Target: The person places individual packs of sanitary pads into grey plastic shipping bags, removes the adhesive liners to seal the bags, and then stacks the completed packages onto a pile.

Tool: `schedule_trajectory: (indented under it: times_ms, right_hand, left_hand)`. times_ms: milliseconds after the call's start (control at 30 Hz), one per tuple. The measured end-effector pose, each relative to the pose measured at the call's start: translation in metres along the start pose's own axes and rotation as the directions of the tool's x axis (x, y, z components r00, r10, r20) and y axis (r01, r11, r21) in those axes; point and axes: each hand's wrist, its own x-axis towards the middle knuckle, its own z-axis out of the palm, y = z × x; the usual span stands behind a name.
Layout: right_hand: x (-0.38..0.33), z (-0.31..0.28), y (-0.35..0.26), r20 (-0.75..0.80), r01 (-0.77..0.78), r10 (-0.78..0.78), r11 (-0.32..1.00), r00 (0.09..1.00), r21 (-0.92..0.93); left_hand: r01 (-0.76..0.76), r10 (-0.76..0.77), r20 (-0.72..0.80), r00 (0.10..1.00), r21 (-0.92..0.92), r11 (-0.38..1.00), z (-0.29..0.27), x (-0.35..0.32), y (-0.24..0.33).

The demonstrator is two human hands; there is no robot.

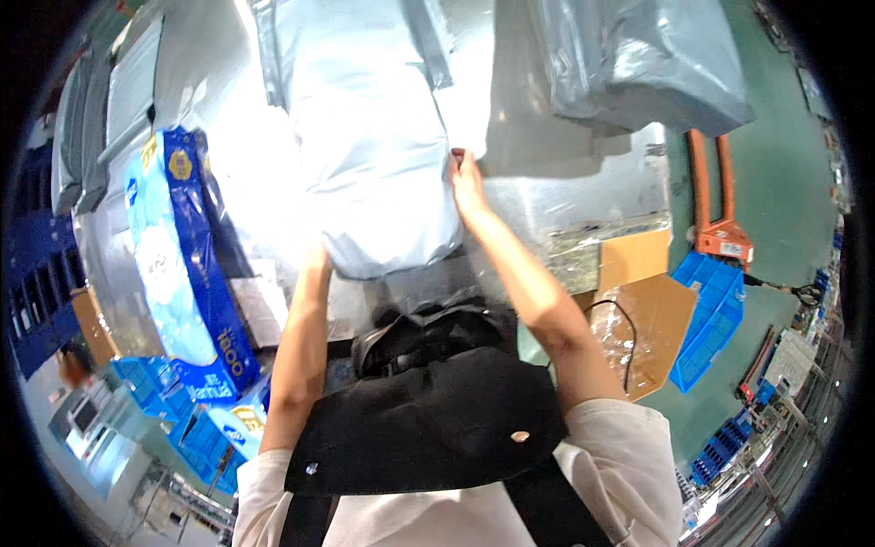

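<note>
A bulging pale grey plastic mailing bag [387,182] lies on the metal-topped table in front of me, its near end rounded and its upper part washed out by glare. My right hand [468,187] is against the bag's right side, fingers bent and closed at its edge. At the near left corner of the bag, my left hand [316,259] shows only around the wrist. Its fingers are lost behind the bag and in the glare.
Left of the bag lies a long blue-and-white plastic-wrapped pack [187,264]. A large grey wrapped parcel [643,68] sits at the far right. An open cardboard box [652,314], a blue crate [706,314] and an orange pallet jack [723,239] stand to the right.
</note>
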Motion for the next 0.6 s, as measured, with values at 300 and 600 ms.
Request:
schedule_trajectory:
  times_ms: [300, 600]
  right_hand:
    - [-0.042, -0.103, -0.197, 0.496, 0.156, -0.251, 0.962, 0.831, 0.225]
    - [-0.088, -0.243, -0.270, 0.121, 0.629, -0.642, 0.766, 0.757, 0.132]
  left_hand:
    - [0.039, 0.026, 0.230, 0.973, -0.273, 0.961, 0.098, -0.093, 0.098]
    - [-0.347, 0.397, 0.457, 0.796, -0.193, 0.918, 0.235, -0.143, 0.164]
